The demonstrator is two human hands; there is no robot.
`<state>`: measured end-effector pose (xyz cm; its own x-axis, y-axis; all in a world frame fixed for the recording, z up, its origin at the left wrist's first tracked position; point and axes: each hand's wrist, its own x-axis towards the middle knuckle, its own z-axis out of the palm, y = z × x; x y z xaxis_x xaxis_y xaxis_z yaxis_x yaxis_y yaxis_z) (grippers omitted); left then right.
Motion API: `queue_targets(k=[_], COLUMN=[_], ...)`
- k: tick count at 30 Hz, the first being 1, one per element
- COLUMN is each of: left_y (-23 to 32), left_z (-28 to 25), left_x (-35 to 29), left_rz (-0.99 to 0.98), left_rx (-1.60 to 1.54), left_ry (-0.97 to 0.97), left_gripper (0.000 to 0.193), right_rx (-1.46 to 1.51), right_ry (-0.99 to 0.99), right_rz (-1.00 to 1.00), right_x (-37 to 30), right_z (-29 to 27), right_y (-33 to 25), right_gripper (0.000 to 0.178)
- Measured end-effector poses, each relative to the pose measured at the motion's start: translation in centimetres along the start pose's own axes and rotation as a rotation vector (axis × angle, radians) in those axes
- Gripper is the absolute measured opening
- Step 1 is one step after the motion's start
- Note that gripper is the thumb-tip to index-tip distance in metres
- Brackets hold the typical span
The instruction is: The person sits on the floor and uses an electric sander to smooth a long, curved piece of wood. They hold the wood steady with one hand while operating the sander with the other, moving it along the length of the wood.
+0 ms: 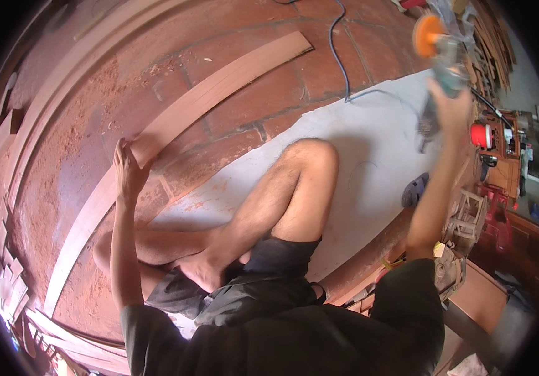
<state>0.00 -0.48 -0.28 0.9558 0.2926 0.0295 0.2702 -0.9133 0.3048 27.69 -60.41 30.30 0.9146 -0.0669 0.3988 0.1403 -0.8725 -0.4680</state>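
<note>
A long, thin wooden board [232, 78] lies across the floor in front of my crossed legs, its far end pointing away to the upper right. My left hand [131, 169] grips this board near its middle, fingers over the far edge. Raised off to the right, my right hand [452, 108] is closed around the body of a teal and dark angle grinder [451, 72]. An orange disc [429, 36] sits on the tool's head, turned up and away from the board. Both grinder and hand are a little blurred.
A blue cord [338, 53] runs over the brown tiled floor, past a grey-white sheet [369, 169]. More long boards [62, 81] lie at left amid sawdust. A sandal [415, 190], a red container [481, 136] and wooden strips [492, 47] are at right.
</note>
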Motion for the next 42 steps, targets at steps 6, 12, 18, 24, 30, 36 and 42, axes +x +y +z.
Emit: queue_targets(k=[6,12,18,24,30,36,42], left_y=[1.6,2.6,5.0,5.4,5.4,5.3,5.7], left_z=[0.6,5.3,4.9,4.6,4.8,4.7,4.8], left_x=[0.0,3.5,4.2,4.4,4.4,4.5,4.9], left_rz=[-0.086,-0.236,-0.233,-0.234,-0.233,-0.227,-0.213], left_rx=[0.056,0.013,0.056,0.095,0.097,0.100,0.107], left_ry=[-0.054,0.217,0.245,0.226,0.226,0.229,0.224], left_gripper=[0.078,0.059,0.061,0.058,0.059,0.060,0.060], right_rx=[0.250,0.086,-0.222,-0.234,-0.233,-0.252,-0.319], right_ry=[-0.358,-0.436,-0.450,-0.548,-0.627,-0.648,-0.544], right_rz=[0.350,0.340,0.247,0.247,0.232,0.209,0.179], right_x=[-4.5,-3.4,-0.9,0.0,-0.2,1.1,-0.5], right_z=[14.0,24.9,28.2,28.6,29.0,29.1,30.2], right_y=[2.7,5.4,4.2,3.3,2.7,3.4,5.1], right_gripper=[0.052,0.060,0.067,0.079,0.081,0.068,0.066])
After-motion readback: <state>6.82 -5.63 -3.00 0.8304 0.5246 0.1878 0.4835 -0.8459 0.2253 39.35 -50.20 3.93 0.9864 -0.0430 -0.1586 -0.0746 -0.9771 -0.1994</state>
